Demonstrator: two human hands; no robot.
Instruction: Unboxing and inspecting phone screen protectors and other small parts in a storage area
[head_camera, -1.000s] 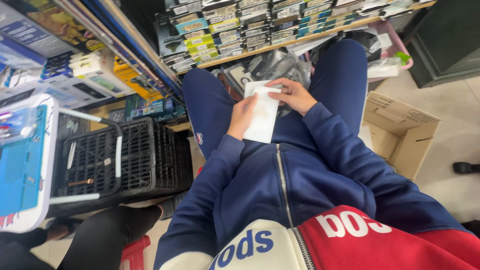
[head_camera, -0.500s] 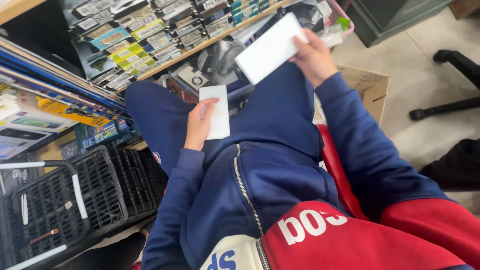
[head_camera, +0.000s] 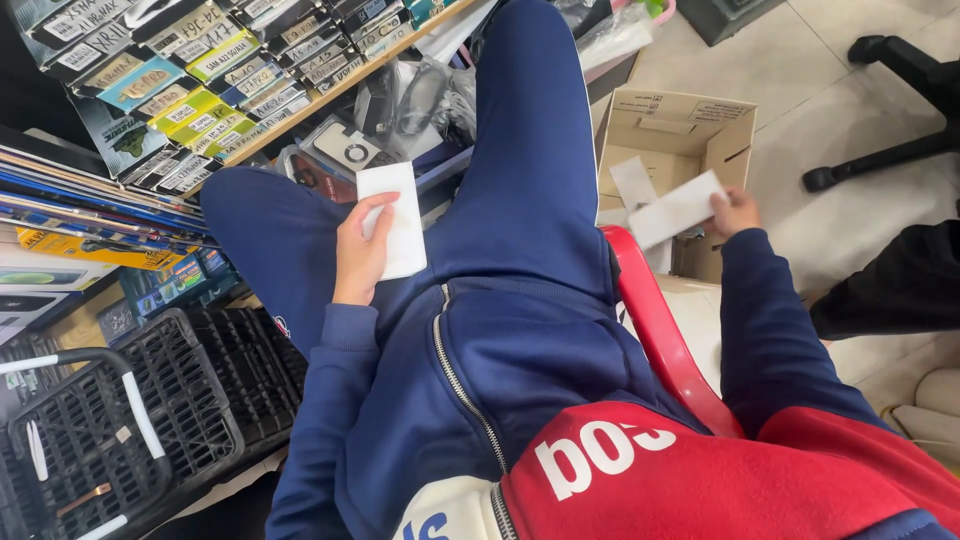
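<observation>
While we sit on the red chair (head_camera: 660, 330), our left hand (head_camera: 362, 252) pins a white packet (head_camera: 396, 222) flat on the left thigh, thumb and fingers closed around its left edge. Our right hand (head_camera: 735, 212) pinches a second white slip (head_camera: 678, 208) over the near rim of the open cardboard box (head_camera: 690, 118); best kept level, directly above the opening. A black basket (head_camera: 130, 420) stands at far left under crowded shelves (head_camera: 210, 90), a pale tiled floor (head_camera: 860, 80) at right.
</observation>
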